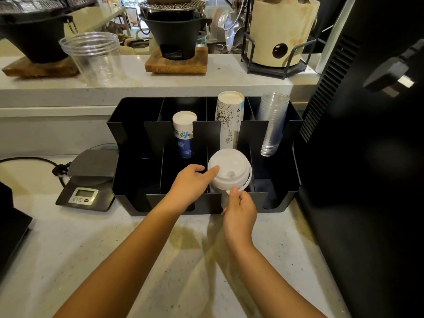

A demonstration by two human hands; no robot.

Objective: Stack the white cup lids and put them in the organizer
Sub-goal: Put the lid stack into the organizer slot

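A stack of white cup lids is held over the third front compartment of the black organizer, steadied at its top rim by the left hand and pinched at its lower edge by the right hand. The thin plastic is judged light, slippery and easily dented, best gripped by the rims. One lid stack, two paper-cup stacks and one clear-cup stack are counted; individual lids cannot be counted.

Two hands, two stoves.
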